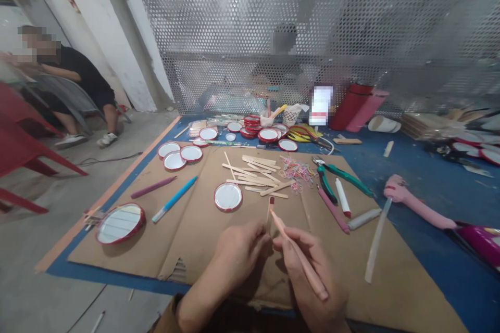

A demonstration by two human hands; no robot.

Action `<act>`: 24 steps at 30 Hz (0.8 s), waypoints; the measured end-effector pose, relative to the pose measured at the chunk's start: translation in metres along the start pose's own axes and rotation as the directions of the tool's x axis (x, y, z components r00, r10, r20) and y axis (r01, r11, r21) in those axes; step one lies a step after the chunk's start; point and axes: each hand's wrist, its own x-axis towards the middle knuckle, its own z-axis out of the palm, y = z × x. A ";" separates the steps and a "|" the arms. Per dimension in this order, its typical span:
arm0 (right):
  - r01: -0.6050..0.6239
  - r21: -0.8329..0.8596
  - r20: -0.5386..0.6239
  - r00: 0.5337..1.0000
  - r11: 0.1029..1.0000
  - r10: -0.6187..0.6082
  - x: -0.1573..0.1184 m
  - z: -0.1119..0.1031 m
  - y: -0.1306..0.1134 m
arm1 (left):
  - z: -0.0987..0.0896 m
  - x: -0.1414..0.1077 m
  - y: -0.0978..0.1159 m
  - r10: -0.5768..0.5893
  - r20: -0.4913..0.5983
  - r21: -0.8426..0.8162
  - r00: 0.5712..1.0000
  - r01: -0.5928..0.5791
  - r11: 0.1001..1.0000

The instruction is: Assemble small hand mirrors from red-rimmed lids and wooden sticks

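Note:
My left hand [244, 250] pinches a wooden craft stick [269, 214] held upright, its top end coloured dark red. In my right hand [312, 265] is a pale pink marker [300, 260], its tip at the coloured end of the stick. Just beyond my hands lie loose craft sticks [253, 174] and a round red-rimmed lid [228, 196] with a white inside. A heap of small coloured rubber bands [297, 170] sits to the right of the sticks. All this rests on a brown cardboard sheet [195, 250].
Right: green-handled pliers [347, 174], several markers [342, 197], a pink glue gun [417, 203] with its glue stick. Left: a blue marker [174, 199], a purple one [153, 187] and a banjo-like lid piece [120, 223]. More lids [253, 127] lie behind. A seated person [78, 73] is at far left.

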 end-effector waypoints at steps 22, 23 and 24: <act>0.005 0.004 -0.010 1.000 1.000 -0.005 -0.002 0.001 0.001 | 0.000 -0.002 0.000 0.000 0.008 -0.033 1.000 0.000 0.999; 0.008 -0.001 -0.014 1.000 1.000 -0.008 -0.002 0.001 0.002 | 0.000 -0.002 0.000 -0.005 0.010 -0.029 1.000 0.005 1.000; 0.009 -0.004 -0.023 1.000 1.000 -0.009 -0.002 0.001 0.002 | 0.000 -0.001 0.000 -0.012 0.013 -0.025 1.000 0.012 1.000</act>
